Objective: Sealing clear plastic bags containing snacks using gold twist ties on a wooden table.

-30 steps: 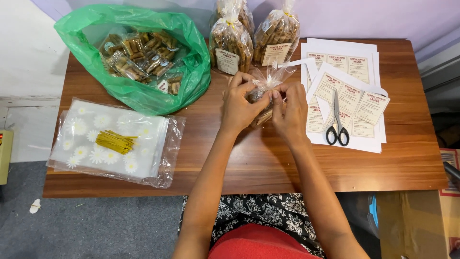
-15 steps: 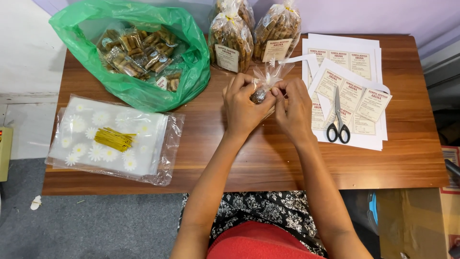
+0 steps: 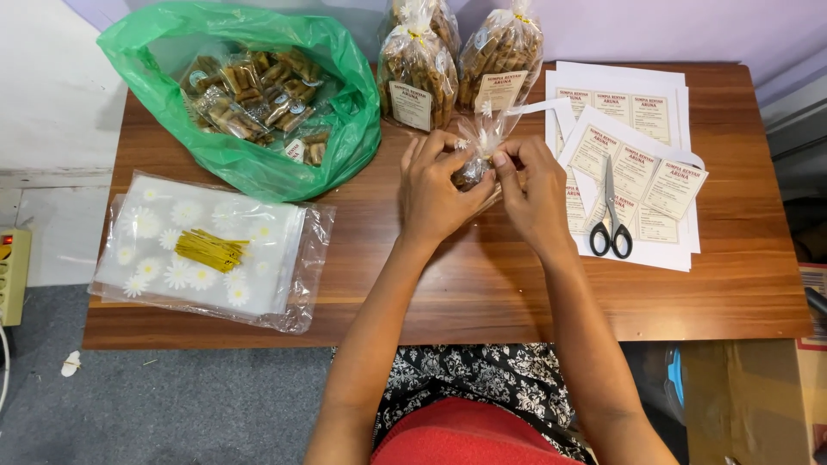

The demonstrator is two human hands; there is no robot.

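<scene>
Two hands meeting at centre frame: left hand (image 3: pixel 435 194) cupping small clear packet (image 3: pixel 475 164), right hand (image 3: pixel 536 191) beside it, fingertips of both pinching its twisted neck. Packet upright between them, neck pointing up-frame. Versus a second ago: lifted, hands closer together. Scissors (image 3: pixel 610 215) right.

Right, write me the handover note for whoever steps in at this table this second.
Left hand and right hand: both pinch the gathered neck of a small clear snack bag over the middle of the wooden table; no tie shows on it.
Done: three filled bags, tied and labelled, stand at the back edge.
Supplies: gold twist ties lie on the stack of daisy-print bags at left; green bag of wrapped snacks at back left; label sheets with black-handled scissors at right.
Left: tie and label the bag in hand; the green bag is far from empty.
</scene>
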